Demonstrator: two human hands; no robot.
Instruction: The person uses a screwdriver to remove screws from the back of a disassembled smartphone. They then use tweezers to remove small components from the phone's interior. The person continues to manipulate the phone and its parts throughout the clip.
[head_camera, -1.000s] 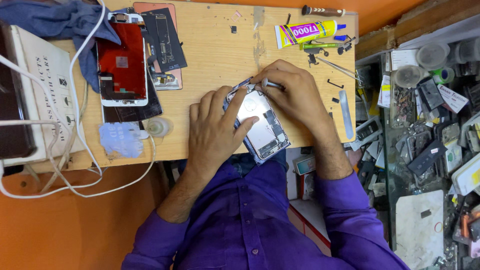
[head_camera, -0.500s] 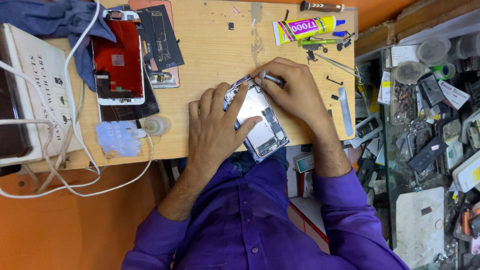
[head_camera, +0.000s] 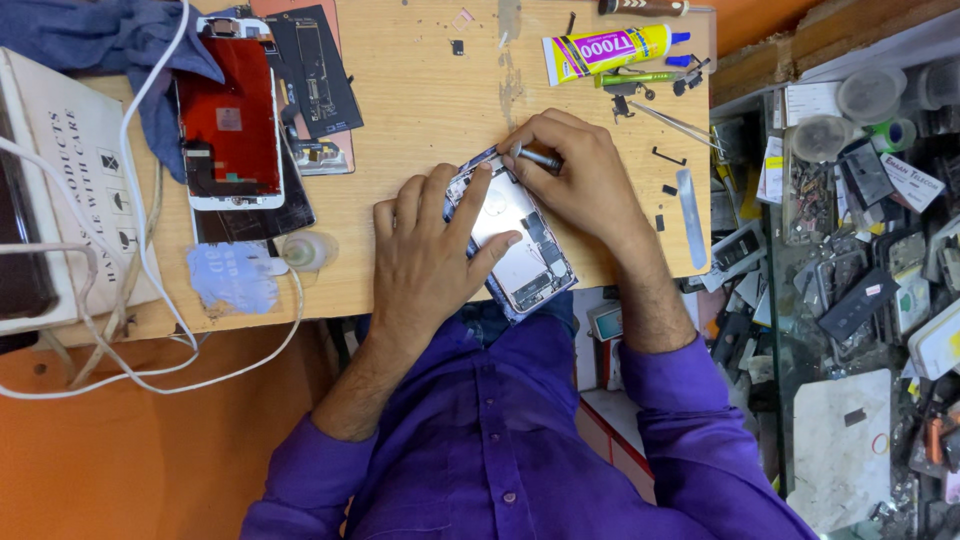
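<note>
An opened phone (head_camera: 515, 240) lies on the wooden table (head_camera: 420, 120), at the table's near edge, right in front of the person in the purple shirt. The phone has no screen on it, so its shiny insides show. Its long side runs on a slant: the top end points up and away toward the glue tube (head_camera: 610, 50), and the bottom end sticks out a little over the table edge toward the person. The left hand (head_camera: 430, 265) lies flat on the left side of the phone and presses it down, with fingers spread apart over the phone. The right hand (head_camera: 580, 180) is at the far, top end of the phone. Its fingers are pinched together around a small metal tool (head_camera: 535, 157), which looks like a little screwdriver. The tool lies almost sideways across the top corner of the phone, with its tip toward the left. The right hand is the one nearer that top end. Left of the phone, well apart from it, lies a red screen part (head_camera: 230, 125) by white cables (head_camera: 150, 250). Right of the phone, near the table's right edge, lie thin tweezers (head_camera: 680, 125).
</note>
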